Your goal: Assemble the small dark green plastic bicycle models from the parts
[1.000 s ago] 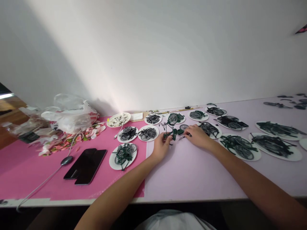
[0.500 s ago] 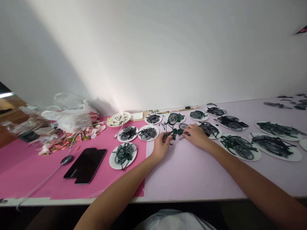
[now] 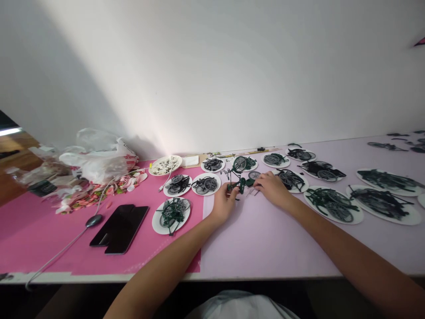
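Note:
Between my hands, above the pale lilac part of the table, is a dark green toy bicycle [image 3: 242,182] with grey spoked wheels. My left hand [image 3: 224,198] is closed around its near left end. At its right end my right hand [image 3: 270,187] has bent fingers pressed together by a wheel. Small thin grey parts show below those fingertips; I cannot make out exactly what they are. Behind the bicycle, a white plate [image 3: 254,167] bears green and grey bicycle parts. Another plate [image 3: 306,188] with black parts lies just right of my right hand.
Several more plates of bicycle parts, such as one plate [image 3: 155,222], spread left and right. On the pink side lie two dark phones [image 3: 128,230], a grey cable [image 3: 59,254], plastic bags [image 3: 96,159] and a bowl [image 3: 152,170] of small white pieces. A wall [image 3: 232,88] rises behind.
The view has shifted slightly. Both hands stay at the toy bicycle in nearly the same pose, with only tiny finger movement on the right.

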`<action>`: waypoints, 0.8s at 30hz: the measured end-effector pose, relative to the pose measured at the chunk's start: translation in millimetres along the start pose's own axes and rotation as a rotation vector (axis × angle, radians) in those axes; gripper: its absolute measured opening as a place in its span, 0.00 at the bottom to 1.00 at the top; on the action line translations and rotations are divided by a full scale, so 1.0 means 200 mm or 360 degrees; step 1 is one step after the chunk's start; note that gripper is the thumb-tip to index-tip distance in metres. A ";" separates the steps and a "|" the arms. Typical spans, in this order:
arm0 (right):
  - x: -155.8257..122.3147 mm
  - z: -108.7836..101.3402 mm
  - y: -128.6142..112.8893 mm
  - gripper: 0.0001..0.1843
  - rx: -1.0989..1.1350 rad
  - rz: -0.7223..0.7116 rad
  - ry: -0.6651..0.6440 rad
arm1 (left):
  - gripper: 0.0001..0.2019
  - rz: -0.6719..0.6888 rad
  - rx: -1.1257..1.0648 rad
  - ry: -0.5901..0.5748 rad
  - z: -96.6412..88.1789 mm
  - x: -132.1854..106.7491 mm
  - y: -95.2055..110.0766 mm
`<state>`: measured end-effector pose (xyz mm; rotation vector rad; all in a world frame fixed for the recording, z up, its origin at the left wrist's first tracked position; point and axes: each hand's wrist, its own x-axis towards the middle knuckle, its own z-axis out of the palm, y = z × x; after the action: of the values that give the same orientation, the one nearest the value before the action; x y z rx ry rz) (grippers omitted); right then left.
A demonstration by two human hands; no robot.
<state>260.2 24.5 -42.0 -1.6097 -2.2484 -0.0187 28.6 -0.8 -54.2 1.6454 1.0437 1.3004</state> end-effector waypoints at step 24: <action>0.02 0.00 -0.08 0.11 -0.0139 -0.0224 0.0062 | 0.16 0.0030 0.0025 0.0070 -0.01 0.00 0.02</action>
<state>244.5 22.3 -37.1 -1.4770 -2.3555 -0.1861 27.2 -1.4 -49.5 1.6484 1.0694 1.3494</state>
